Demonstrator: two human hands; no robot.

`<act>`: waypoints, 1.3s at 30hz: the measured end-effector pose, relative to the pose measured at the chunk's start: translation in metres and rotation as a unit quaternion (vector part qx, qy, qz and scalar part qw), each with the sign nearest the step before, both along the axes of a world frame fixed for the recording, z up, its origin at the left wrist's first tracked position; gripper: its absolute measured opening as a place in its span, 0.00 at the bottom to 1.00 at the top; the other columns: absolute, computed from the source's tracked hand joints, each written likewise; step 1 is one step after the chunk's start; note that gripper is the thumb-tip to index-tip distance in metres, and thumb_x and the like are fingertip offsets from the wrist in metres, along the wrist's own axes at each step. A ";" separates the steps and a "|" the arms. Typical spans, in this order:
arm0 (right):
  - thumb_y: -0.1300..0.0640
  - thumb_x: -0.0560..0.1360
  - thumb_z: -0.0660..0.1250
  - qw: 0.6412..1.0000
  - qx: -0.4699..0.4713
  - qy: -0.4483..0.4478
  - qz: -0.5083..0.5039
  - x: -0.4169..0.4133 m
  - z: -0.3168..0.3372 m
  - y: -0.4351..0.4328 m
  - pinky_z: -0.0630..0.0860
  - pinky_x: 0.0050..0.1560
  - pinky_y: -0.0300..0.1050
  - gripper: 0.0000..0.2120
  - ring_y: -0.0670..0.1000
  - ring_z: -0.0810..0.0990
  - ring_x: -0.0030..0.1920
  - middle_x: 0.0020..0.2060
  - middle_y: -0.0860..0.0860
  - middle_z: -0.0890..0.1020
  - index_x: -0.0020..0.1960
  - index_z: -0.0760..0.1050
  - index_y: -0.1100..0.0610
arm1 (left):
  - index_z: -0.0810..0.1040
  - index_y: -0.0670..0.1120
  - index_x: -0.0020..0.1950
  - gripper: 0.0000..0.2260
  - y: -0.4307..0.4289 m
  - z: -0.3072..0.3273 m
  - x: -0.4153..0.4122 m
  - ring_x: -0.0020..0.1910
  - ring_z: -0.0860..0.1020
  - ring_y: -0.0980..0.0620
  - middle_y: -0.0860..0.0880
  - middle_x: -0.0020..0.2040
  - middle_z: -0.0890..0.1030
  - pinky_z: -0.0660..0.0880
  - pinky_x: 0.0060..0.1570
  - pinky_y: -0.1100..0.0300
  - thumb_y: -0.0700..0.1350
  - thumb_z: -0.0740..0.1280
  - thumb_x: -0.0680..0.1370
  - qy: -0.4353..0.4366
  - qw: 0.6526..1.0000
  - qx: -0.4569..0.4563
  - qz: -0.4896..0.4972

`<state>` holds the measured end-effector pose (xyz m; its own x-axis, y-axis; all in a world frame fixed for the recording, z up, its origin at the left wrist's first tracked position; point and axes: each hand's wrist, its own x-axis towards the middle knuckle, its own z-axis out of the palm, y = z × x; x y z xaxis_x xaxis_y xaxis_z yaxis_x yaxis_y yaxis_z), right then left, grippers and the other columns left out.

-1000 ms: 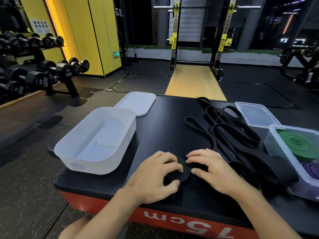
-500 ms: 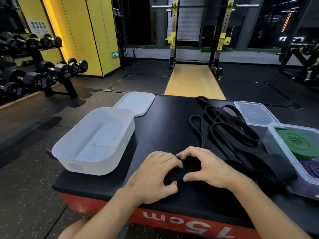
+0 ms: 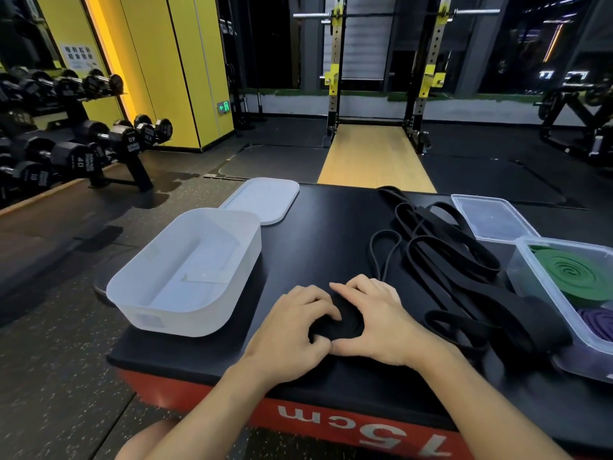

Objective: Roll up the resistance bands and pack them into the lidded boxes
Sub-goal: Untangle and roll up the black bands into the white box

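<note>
Low in the middle of the frame, both hands are closed round a half-wound black coil (image 3: 346, 322) of resistance band lying flat on the black platform top (image 3: 331, 234). The left hand (image 3: 293, 332) cups its left rim with fingers curled over the top. The right hand (image 3: 376, 318) arches over the far and right rim. The two thumbs meet at the near edge, so the coil sits pinched between them with only its centre showing.

What matters next is the loose tail (image 3: 381, 254). It leaves the coil under the right hand's fingers and runs up the frame, away from the person, as a narrow loop. I'd say winding has to advance along that line, with the right hand feeding and the left turning.

To the right of the tail lies a heap of black bands (image 3: 464, 260), close beside it and likely to snag.

The open white box (image 3: 139, 287) stands left of centre, nearer the left hand, its white lid (image 3: 265, 200) behind it. At the right edge, a clear box (image 3: 524, 257) holds a green roll (image 3: 577, 273) and a purple roll (image 3: 600, 323).
</note>
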<state>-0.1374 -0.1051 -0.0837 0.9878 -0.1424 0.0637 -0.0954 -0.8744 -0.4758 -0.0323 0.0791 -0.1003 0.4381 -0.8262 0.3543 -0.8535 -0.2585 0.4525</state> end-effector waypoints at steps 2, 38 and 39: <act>0.26 0.64 0.70 1.000 -0.003 -0.004 -0.016 0.004 0.002 0.006 0.58 0.75 0.49 0.39 0.44 0.60 0.64 0.54 0.35 0.64 0.72 0.68 0.38 | 0.84 0.56 0.56 0.17 0.000 -0.003 0.001 0.60 0.70 0.61 0.65 0.55 0.73 0.67 0.61 0.68 0.43 0.65 0.70 0.007 1.000 -0.012 0.016; 0.45 0.76 0.73 1.000 0.015 -0.014 0.022 -0.020 -0.003 -0.028 0.38 0.81 0.50 0.33 0.31 0.60 0.74 0.68 0.29 0.68 0.76 0.62 0.34 | 0.82 0.55 0.58 0.09 -0.005 -0.007 0.003 0.71 0.69 0.59 0.62 0.58 0.80 0.67 0.71 0.59 0.47 0.63 0.83 -0.065 0.998 -0.016 -0.013; 0.40 0.74 0.72 0.999 0.010 -0.026 0.016 -0.019 -0.005 -0.026 0.39 0.81 0.50 0.34 0.32 0.61 0.73 0.65 0.28 0.69 0.76 0.63 0.35 | 0.82 0.57 0.61 0.11 -0.004 -0.005 0.001 0.68 0.69 0.59 0.63 0.59 0.79 0.67 0.68 0.59 0.52 0.63 0.83 -0.089 0.996 -0.006 -0.007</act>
<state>-0.1561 -0.1311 -0.0885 0.9872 -0.1135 0.1116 -0.0434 -0.8664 -0.4975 -0.0315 0.0747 -0.1057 0.3556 -0.8267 0.4360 -0.9241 -0.2412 0.2964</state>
